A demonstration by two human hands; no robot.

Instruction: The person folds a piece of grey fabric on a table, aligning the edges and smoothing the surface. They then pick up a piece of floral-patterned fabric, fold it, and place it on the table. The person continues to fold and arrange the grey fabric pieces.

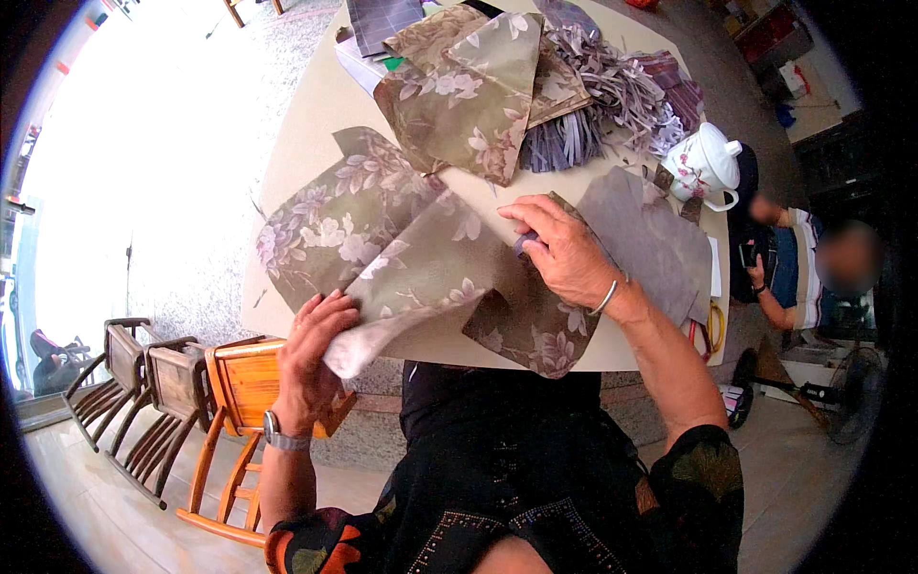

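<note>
A large floral sheet, fabric or paper, [344,222] lies folded and creased on the table in front of me. My left hand [319,337] rests with its fingers on the sheet's lower left edge, where a pale rolled flap bulges beside the palm. My right hand [563,247] is curled over the sheet's right part, with a small dark purple thing between thumb and fingers. Below it a darker floral piece [552,337] hangs over the near table edge. A plain greyish-purple piece [638,237] lies right of my right hand.
Folded floral pieces [466,93] and a heap of shredded strips [617,79] cover the far side. A lidded white cup [696,168] stands at the right edge, with yellow-handled scissors [715,326] nearer me. Wooden chairs [247,373] stand left; a seated person [789,265] is at right.
</note>
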